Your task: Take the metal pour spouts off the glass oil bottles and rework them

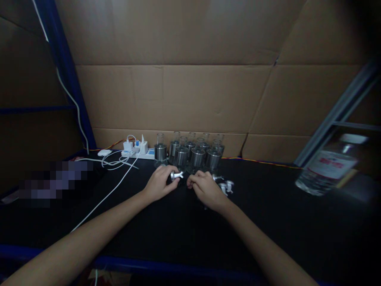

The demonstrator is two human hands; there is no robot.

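My left hand (160, 182) rests on the black table top (268, 222) with its fingers curled round a small silver pump head (176, 174). Facing it, my right hand (204, 186) is closed in a pinch, fingertips nearly touching the left; what it grips is too dark to name. A few more silver pump heads (225, 184) lie on the table just right of my right hand. Right behind both hands stands a cluster of several small glass bottles with metal collars (190, 153).
A white power strip with plugs (138, 150) and loose white cables (113, 161) sits at the back left. A large clear plastic water bottle (326, 169) stands at the right. Cardboard walls (178, 95) close the back. A blue frame post (68, 75) rises on the left.
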